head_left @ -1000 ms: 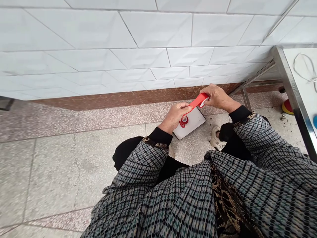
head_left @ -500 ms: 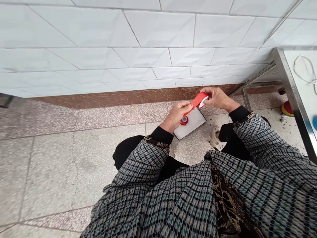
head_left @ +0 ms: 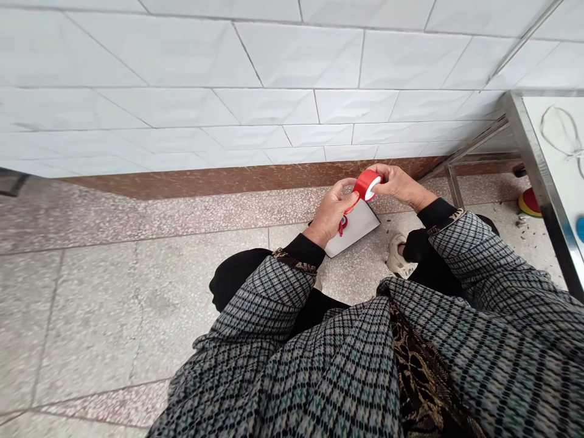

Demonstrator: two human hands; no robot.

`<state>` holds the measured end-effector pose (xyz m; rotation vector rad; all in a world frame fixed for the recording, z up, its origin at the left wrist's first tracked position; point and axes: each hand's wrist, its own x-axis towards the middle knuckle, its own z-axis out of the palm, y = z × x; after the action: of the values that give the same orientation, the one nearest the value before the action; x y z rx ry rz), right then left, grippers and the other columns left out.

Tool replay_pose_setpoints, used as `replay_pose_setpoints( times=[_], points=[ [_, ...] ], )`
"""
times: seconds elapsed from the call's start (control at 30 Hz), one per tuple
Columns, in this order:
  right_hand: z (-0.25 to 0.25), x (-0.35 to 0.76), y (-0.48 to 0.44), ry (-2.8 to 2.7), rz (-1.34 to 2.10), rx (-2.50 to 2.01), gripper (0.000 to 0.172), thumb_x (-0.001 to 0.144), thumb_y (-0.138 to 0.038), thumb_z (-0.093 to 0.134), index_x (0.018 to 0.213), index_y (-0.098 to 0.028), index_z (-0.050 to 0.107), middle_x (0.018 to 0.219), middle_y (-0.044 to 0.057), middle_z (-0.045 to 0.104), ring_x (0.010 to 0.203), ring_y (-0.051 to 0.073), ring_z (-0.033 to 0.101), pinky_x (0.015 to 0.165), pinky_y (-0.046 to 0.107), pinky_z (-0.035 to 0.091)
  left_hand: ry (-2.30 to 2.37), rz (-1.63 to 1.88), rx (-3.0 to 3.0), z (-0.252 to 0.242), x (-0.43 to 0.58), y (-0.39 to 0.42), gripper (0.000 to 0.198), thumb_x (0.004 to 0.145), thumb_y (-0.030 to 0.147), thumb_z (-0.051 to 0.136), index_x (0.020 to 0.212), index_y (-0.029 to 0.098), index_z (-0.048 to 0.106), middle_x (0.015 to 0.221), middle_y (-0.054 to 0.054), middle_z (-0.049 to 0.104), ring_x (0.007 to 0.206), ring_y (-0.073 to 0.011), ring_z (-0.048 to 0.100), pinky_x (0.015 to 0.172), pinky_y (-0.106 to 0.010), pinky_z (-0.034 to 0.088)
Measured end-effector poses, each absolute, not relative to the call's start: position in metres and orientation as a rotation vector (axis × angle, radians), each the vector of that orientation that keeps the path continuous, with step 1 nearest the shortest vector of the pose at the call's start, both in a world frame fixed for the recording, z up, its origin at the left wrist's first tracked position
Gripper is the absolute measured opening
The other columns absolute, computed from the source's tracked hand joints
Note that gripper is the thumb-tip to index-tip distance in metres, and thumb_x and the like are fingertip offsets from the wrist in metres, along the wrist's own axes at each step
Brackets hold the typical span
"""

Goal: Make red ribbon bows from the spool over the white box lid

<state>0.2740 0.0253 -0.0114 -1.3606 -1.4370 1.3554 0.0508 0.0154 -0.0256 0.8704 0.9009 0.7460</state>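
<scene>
A roll of red ribbon (head_left: 365, 184) on a white core is between my two hands, above the floor near the wall. My right hand (head_left: 396, 186) grips the roll at its right side, thumb at the core. The fingers of my left hand (head_left: 334, 210) pinch the ribbon's loose end, close against the roll's left side. Below them a white board (head_left: 357, 229) with a dark edge lies on the floor. On it rests a small red thing with a pale round centre (head_left: 343, 223), partly hidden by my left hand.
A metal-framed table (head_left: 541, 176) stands at the right, with a thin white cord (head_left: 559, 131) on top. Beneath it a red and yellow object (head_left: 530, 202) sits on the floor among scattered bits. The tiled wall (head_left: 292, 61) rises in front.
My left hand has moved right, towards the roll, so the stretch of ribbon between my hands is shorter. My right hand still holds the roll. More of the small red thing is now covered.
</scene>
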Motion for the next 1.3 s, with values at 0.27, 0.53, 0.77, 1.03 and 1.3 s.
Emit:
replay_pose_setpoints(
  times=[0.27, 0.53, 0.77, 1.03, 1.3],
  points=[
    [-0.018, 0.262, 0.021, -1.198, 1.495, -1.305, 0.04, 0.059, -0.028, 0.085, 0.095, -0.022, 0.071, 0.091, -0.002, 0.073, 0.084, 0.016, 0.06, 0.081, 0.031, 0.052, 0.755, 0.697, 0.795, -0.032, 0.048, 0.023, 0.039, 0.086, 0.036, 0.091, 0.119, 0.019, 0.077, 0.064, 0.008, 0.048, 0.053, -0.0073, 0.034, 0.056, -0.026, 0.027],
    [-0.023, 0.263, 0.019, -1.316, 1.423, -1.321, 0.039, 0.064, -0.03, 0.081, 0.101, -0.022, 0.07, 0.095, 0.0, 0.074, 0.087, 0.018, 0.062, 0.083, 0.033, 0.054, 0.676, 0.665, 0.799, -0.029, 0.045, 0.023, 0.038, 0.085, 0.041, 0.094, 0.106, 0.017, 0.073, 0.063, 0.009, 0.047, 0.053, -0.0063, 0.032, 0.059, -0.026, 0.028],
    [-0.023, 0.269, 0.019, -1.631, 1.27, -1.461, 0.042, 0.073, -0.024, 0.072, 0.115, -0.02, 0.074, 0.107, 0.006, 0.078, 0.093, 0.022, 0.069, 0.088, 0.039, 0.059, 0.69, 0.644, 0.808, -0.029, 0.045, 0.023, 0.033, 0.085, 0.038, 0.093, 0.094, 0.017, 0.068, 0.062, 0.009, 0.044, 0.053, -0.0065, 0.03, 0.056, -0.025, 0.019],
    [-0.025, 0.279, 0.016, -2.171, 0.86, -1.232, 0.078, 0.082, -0.007, 0.069, 0.156, -0.031, 0.067, 0.146, 0.009, 0.074, 0.132, 0.029, 0.069, 0.115, 0.05, 0.056, 0.726, 0.525, 0.813, -0.035, 0.042, 0.025, 0.038, 0.085, 0.041, 0.095, 0.085, 0.018, 0.064, 0.058, 0.009, 0.042, 0.05, -0.0059, 0.03, 0.052, -0.024, 0.02],
    [-0.014, 0.297, 0.027, -2.098, 0.57, -1.504, 0.057, 0.089, -0.011, 0.067, 0.143, -0.027, 0.076, 0.133, 0.011, 0.077, 0.121, 0.033, 0.071, 0.112, 0.052, 0.055, 0.776, 0.629, 0.832, -0.032, 0.042, 0.026, 0.03, 0.093, 0.034, 0.085, 0.115, 0.019, 0.072, 0.071, 0.008, 0.051, 0.052, -0.0053, 0.037, 0.056, -0.022, 0.034]
  ],
)
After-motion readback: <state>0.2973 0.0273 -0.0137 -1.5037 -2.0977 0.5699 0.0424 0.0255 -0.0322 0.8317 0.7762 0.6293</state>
